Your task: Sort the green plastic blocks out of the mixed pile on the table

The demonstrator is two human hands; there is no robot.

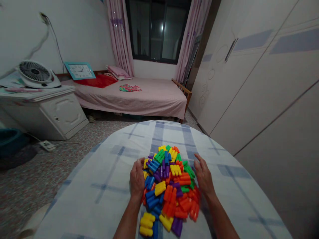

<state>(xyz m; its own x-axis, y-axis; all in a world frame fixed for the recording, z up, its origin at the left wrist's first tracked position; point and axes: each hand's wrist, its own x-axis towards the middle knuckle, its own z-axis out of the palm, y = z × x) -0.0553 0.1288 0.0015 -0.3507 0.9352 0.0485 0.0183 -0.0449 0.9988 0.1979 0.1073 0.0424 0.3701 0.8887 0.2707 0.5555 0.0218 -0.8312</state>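
A heap of plastic building blocks (pixel 175 170) in red, yellow, blue, green and purple lies on the cloth-covered table. Along its left side rests my left hand (pixel 137 176), fingers extended forward and tips against or very near the blocks; part of the fingers is hidden. My right hand (pixel 203 174) is beside the right edge of the heap, its fingers stretched out and slightly apart, close to the green blocks (pixel 188 171). Neither hand grips a block. Nearest to me lie a yellow block (pixel 147 224) and a purple block (pixel 177 226).
The round table has a white and blue checked cloth (pixel 109 176). Beyond it stands a bed (pixel 154 96) below a window. At left are a white cabinet (pixel 63 111) with a fan (pixel 36 71) and a teal clock (pixel 80 71). A wardrobe (pixel 249 89) lines the right.
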